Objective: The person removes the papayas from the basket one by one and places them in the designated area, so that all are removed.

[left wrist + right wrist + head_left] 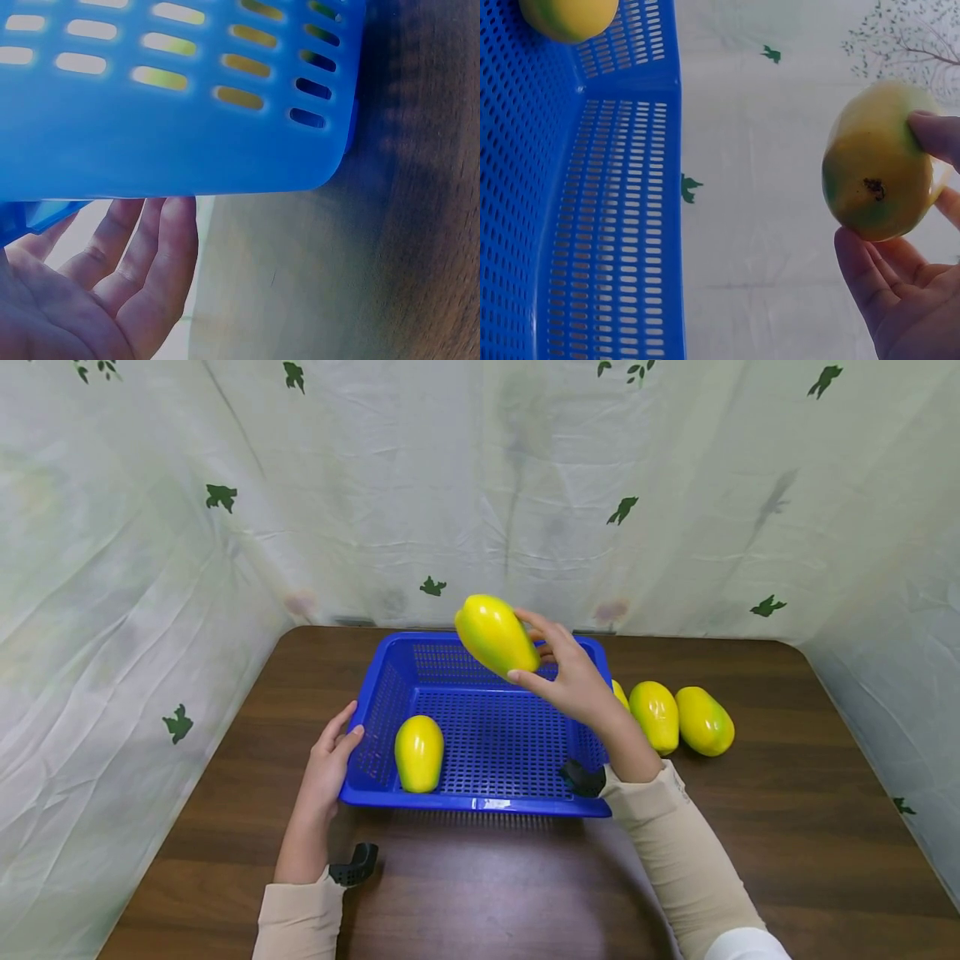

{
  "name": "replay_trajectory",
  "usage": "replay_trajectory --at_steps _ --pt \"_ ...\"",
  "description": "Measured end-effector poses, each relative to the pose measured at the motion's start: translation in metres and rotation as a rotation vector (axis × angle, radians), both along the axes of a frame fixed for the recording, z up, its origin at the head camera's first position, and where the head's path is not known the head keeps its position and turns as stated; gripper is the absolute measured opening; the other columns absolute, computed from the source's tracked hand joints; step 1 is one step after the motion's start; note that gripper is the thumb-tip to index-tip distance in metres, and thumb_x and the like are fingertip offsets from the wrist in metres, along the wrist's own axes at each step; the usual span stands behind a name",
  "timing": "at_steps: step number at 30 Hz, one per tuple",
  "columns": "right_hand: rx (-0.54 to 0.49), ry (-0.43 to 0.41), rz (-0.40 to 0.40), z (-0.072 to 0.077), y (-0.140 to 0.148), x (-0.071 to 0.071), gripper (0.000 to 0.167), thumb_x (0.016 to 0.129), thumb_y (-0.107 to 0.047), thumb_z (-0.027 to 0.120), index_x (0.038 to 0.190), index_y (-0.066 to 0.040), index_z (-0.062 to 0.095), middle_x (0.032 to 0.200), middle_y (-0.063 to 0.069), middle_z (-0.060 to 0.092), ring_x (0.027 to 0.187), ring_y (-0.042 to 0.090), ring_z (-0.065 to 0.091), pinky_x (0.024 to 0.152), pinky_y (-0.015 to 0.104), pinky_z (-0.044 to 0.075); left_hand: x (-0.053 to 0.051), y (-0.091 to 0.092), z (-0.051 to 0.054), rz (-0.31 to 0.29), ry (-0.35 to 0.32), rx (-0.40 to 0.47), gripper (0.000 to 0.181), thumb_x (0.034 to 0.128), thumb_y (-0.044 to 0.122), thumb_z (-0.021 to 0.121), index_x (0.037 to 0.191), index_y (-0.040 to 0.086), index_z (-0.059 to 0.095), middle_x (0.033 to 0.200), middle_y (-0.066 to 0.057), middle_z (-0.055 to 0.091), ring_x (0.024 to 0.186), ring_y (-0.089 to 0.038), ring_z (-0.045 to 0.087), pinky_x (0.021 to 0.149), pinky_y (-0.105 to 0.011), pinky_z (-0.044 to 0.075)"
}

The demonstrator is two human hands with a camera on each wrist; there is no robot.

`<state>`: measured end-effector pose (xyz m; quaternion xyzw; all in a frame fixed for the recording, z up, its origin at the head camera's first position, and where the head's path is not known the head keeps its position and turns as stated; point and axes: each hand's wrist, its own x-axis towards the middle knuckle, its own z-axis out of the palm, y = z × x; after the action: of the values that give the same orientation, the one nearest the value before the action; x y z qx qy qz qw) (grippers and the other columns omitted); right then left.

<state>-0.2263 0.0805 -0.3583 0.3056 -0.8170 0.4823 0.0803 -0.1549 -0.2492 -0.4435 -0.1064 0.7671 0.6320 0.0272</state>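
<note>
Over the back part of a blue plastic basket (365, 793), my right hand (573, 681) holds a yellow-green mango (491, 633) between thumb and fingers. The right wrist view shows this mango's dark stem end (874, 189) facing the camera. Inside the basket, a second mango (419, 756) stands near the front left corner. My left hand (330, 760) grips the basket's left side, thumb at the rim. In the left wrist view its fingers (171, 255) reach along the outer side wall, their tips partly hidden.
To the right of the basket, two mangoes (654, 717) (705, 721) lie side by side on the brown wooden table (810, 827). Another mango (619, 693) there is mostly hidden behind the basket and right arm. A pale leaf-patterned cloth (540, 485) hangs behind and beside the table.
</note>
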Motion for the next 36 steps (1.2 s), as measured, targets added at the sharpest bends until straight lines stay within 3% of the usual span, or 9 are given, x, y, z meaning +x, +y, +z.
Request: replay_trajectory --at_steps 7,15,26,36 --pt "-0.017 0.000 -0.058 -0.003 0.014 0.004 0.069 0.081 -0.023 0.068 0.139 -0.029 0.032 0.120 0.010 0.042 0.100 0.021 0.048 0.083 0.036 0.043 0.000 0.000 0.000 0.001 -0.006 -0.007 0.051 0.0939 0.042 0.040 0.142 0.031 0.026 0.124 -0.016 0.042 0.100 -0.029 0.048 0.076 -0.029 0.047" --pt "-0.049 -0.037 -0.104 -0.003 0.026 0.011 0.071 0.079 -0.016 0.070 0.140 -0.022 0.032 0.123 0.012 0.043 0.102 0.026 0.047 0.086 0.043 0.041 0.000 0.001 0.000 0.003 -0.007 -0.013 0.051 0.0939 0.042 0.040 0.142 0.031 0.026 0.127 -0.016 0.041 0.102 -0.029 0.046 0.078 -0.030 0.046" --pt "-0.056 -0.030 -0.146 -0.009 0.043 0.016 0.070 0.081 -0.019 0.068 0.139 -0.029 0.031 0.119 0.010 0.044 0.101 0.023 0.047 0.084 0.040 0.041 0.000 0.001 0.000 0.005 -0.003 -0.007 0.052 0.0939 0.041 0.040 0.142 0.030 0.026 0.127 -0.015 0.041 0.102 -0.028 0.047 0.077 -0.028 0.046" --pt "-0.056 -0.031 -0.190 -0.015 0.056 0.025 0.071 0.081 -0.015 0.068 0.140 -0.027 0.030 0.120 0.012 0.043 0.102 0.024 0.046 0.086 0.041 0.039 0.000 0.001 0.001 0.009 -0.007 -0.010 0.052 0.0938 0.041 0.040 0.142 0.030 0.026 0.128 -0.015 0.041 0.101 -0.026 0.046 0.077 -0.026 0.045"
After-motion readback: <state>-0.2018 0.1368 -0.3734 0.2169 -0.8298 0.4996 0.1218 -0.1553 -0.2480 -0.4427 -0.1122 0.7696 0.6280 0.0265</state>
